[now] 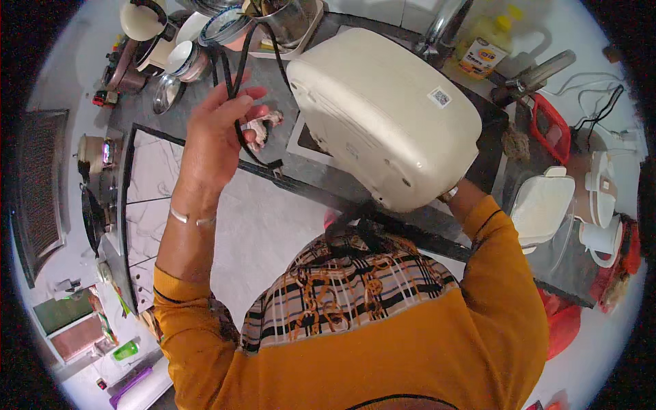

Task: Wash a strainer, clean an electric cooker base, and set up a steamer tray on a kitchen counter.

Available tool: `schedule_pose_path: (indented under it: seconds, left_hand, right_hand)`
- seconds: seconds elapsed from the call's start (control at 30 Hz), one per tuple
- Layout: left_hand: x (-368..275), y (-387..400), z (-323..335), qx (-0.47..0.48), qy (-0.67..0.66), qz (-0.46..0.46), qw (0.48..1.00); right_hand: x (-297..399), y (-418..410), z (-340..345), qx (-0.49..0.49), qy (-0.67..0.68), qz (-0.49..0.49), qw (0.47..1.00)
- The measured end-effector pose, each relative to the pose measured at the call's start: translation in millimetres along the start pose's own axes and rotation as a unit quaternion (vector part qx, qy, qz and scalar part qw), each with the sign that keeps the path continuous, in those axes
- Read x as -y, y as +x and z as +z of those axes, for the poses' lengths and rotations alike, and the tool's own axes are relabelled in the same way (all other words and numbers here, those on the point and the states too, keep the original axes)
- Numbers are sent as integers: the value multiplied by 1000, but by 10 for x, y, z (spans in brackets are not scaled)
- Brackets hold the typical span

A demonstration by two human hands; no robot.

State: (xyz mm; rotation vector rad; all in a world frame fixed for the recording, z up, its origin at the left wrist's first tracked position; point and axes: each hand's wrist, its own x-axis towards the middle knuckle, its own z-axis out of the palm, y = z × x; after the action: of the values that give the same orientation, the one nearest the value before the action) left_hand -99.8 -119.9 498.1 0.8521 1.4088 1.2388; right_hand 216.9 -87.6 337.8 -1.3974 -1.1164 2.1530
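Observation:
A rounded cream electric appliance (384,113), perhaps a rice cooker, is tipped over the counter and sink, its underside with small feet partly facing me. It bears a printed code sticker (439,97). My right hand (456,193) reaches behind its lower right end and holds it; the fingers are hidden. My left hand (220,120) grips the looped black power cord (240,87), whose plug (277,165) dangles near the counter's front edge. Just by my left fingertips is a crumpled pale cloth (266,125); I cannot tell whether they touch it.
A metal faucet (443,28) and a yellow bottle (482,51) stand behind the appliance. Stacked bowls (185,59) sit at the back left. On the right are a red basket (551,128), a lidded cream container (543,200) and a white mug (599,238).

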Motion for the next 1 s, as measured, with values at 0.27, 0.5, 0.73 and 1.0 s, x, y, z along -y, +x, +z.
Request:
schedule_pose_path:
  seconds: [0.27,0.5,0.73,1.0]
  left_hand:
    - [115,146,-434,43,-39,-29,998]
    - [419,226,-893,57,-76,-100,990]
    - [684,82,-1133,149,-271,-141,941]
    - [691,-78,-1213,176,-48,-70,981]
  right_hand:
    - [447,185,221,-19,-55,-61,996]
    - [968,549,327,18,-304,-241,922]
    - [1658,514,628,60,-485,-328,808]
    - [1947,494,966,62,-586,-407,698]
